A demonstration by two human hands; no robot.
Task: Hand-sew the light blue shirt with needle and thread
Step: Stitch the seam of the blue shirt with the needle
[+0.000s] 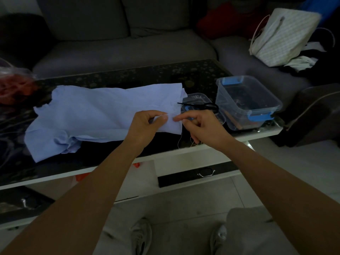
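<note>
Two bare hands meet at the right end of a light blue shirt [88,115], which lies spread along a dark, glossy table [128,74] with its collar to the left. The left hand [145,126] pinches the shirt's near right corner, thumb on top and fingers curled under the cloth. The right hand [204,127] is just beside it. Its forefinger stretches out with the tip resting on that same corner, its thumb tip sits at the cloth's edge, and its other fingers curl into the palm. Whether those curled fingers hold anything cannot be told. Pale thread [179,140] hangs from the corner's edge and loops below the right hand. The needle is too small, and the light too dim, to make out.

Black scissors [200,105] lie just beyond the right hand on a small clear lid [196,96], their tips at the shirt's edge. A clear box [248,102] with blue clasps stands to the right, its contents murky. On the grey sofa [128,46] behind sits a pale bag [281,37] whose fine print is too blurred to read. A red bundle [12,89] in plastic is cut off at the left edge.
</note>
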